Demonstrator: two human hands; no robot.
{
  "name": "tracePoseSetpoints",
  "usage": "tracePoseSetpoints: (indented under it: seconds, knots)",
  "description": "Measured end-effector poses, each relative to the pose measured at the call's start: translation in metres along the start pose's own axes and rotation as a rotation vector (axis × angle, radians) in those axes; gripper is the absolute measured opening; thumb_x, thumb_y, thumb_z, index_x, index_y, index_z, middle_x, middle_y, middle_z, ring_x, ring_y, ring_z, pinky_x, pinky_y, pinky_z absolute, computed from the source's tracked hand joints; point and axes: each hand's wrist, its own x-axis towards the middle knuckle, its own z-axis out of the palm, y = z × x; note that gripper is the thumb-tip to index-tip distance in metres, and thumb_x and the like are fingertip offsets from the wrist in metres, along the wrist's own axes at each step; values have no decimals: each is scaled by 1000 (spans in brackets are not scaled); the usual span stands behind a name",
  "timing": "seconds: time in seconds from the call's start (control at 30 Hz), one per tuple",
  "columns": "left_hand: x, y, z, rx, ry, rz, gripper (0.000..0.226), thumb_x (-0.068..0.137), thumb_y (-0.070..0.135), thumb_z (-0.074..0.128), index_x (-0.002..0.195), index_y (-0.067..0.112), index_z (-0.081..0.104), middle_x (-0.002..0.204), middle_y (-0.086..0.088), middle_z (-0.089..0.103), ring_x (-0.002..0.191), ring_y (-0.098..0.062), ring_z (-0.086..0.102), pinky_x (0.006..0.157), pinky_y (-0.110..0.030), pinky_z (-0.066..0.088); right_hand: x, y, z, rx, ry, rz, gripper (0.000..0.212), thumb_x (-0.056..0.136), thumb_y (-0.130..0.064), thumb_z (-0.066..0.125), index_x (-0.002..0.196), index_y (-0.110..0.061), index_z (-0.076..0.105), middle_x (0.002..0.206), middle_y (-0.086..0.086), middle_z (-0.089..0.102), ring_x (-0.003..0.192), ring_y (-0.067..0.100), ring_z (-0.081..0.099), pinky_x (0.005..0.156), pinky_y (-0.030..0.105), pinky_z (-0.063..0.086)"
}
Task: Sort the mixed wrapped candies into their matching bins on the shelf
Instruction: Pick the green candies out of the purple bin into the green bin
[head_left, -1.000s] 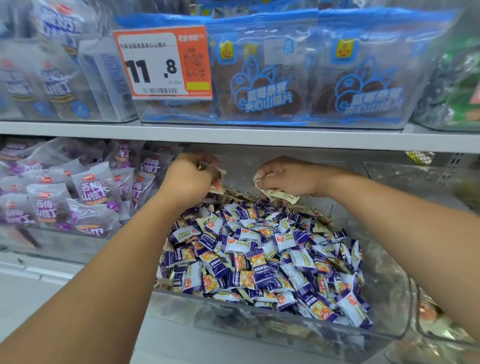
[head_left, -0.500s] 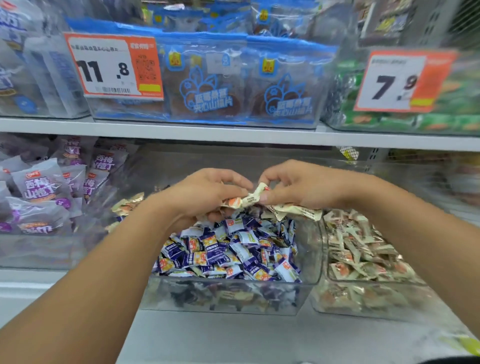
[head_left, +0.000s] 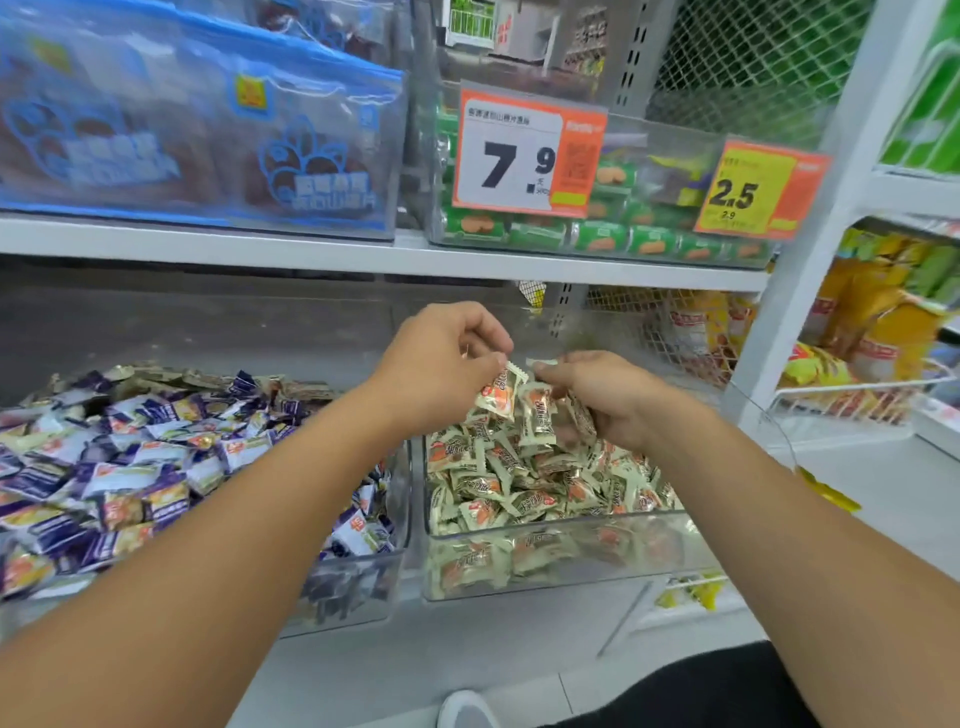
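Observation:
Two clear bins stand side by side on the lower shelf. The left bin (head_left: 358, 582) is full of purple-and-white wrapped candies (head_left: 130, 467). The right bin (head_left: 571, 540) holds cream candies with orange print (head_left: 524, 493). Both of my hands hover over the right bin. My left hand (head_left: 441, 364) pinches a cream candy (head_left: 500, 392) by its top edge. My right hand (head_left: 597, 395) grips several cream candies (head_left: 537, 415), which hang below its fingers just above the pile.
The upper shelf (head_left: 363, 260) carries blue snack bags (head_left: 208, 135) and a clear bin of green packs (head_left: 597, 234) with price tags 7.9 (head_left: 524, 153) and 2.5 (head_left: 753, 189). A white rack post (head_left: 810, 208) and yellow packets (head_left: 872, 332) stand at the right.
Both hands have moved right with their cream candies, from above the purple candy bin to above the cream candy bin. The camera has swung right too.

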Motion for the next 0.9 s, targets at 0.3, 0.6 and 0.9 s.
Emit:
tracePoseSetpoints:
  seconds: [0.3,0.6,0.9]
  knots:
    - [23,-1,22,-85,25,-45,5,93,16,66,93,20,68,71,8,65,70,-9,61,72,-28,51,8,-2,-19,20,15,-49,36,93,-25,68,123,-8,59,114,12,68,93,29,72,73,38,61]
    - [18,-9,3,141,-12,21,10,93,15,65,96,23,68,95,7,69,93,-10,65,88,-30,54,13,4,-26,-302,223,-215,19,88,-14,73,106,-9,71,105,6,72,96,21,69,80,33,59]
    - [-26,-46,-105,475,53,-126,11,94,31,63,95,23,70,88,8,69,84,-6,64,78,-24,50,-33,-42,74,-963,186,-818,16,94,-33,62,102,-23,72,102,-6,70,99,16,64,83,32,51]
